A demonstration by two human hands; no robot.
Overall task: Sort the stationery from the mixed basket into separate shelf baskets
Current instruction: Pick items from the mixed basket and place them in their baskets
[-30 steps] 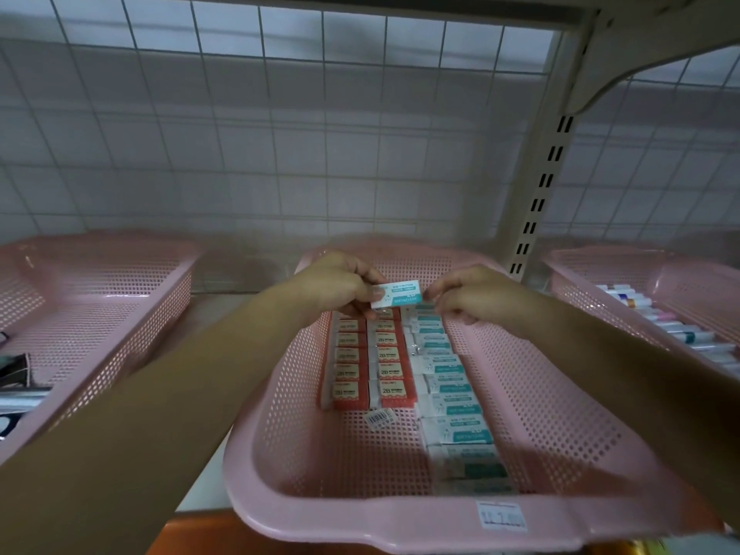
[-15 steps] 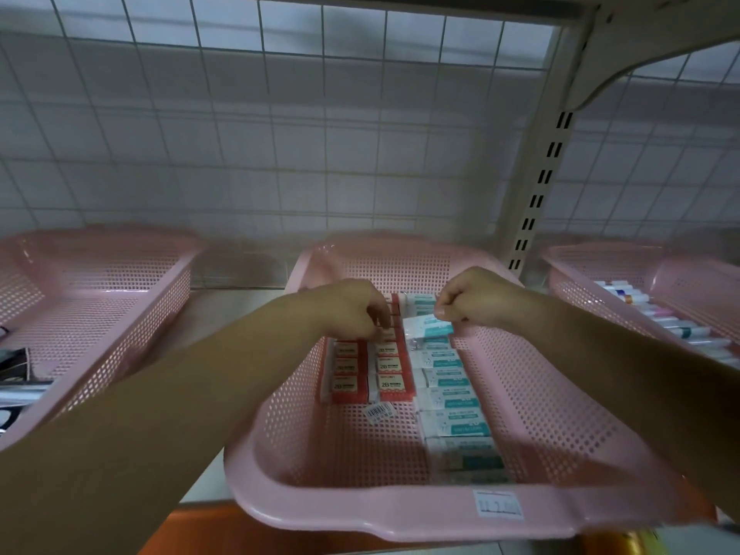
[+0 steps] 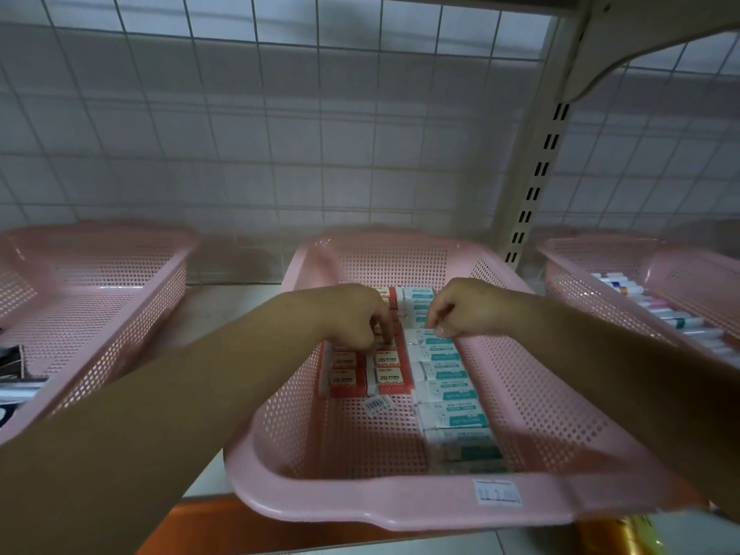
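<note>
A pink mesh basket [image 3: 360,510] sits in the middle of the shelf. Inside it, red 2B erasers [image 3: 386,378] lie in two short rows, and teal-and-white erasers [image 3: 452,410] run in one long column to their right. My left hand [image 3: 352,318] is lowered over the red rows, its fingers curled and the tips touching them. My right hand [image 3: 464,306] pinches a teal eraser [image 3: 434,340] that lies in the column, near its far end. Both forearms reach in over the basket's front rim.
An almost bare pink basket [image 3: 100,250] stands at the left with dark items [image 3: 12,354] at its near end. A right-hand pink basket [image 3: 600,250] holds pens [image 3: 656,310]. A slotted shelf upright [image 3: 532,182] rises between the baskets. A loose barcode sticker [image 3: 377,404] lies on the basket floor.
The teal eraser, held up between both hands a second ago, has come down into the teal column. My left hand let go of it and dropped onto the red erasers.
</note>
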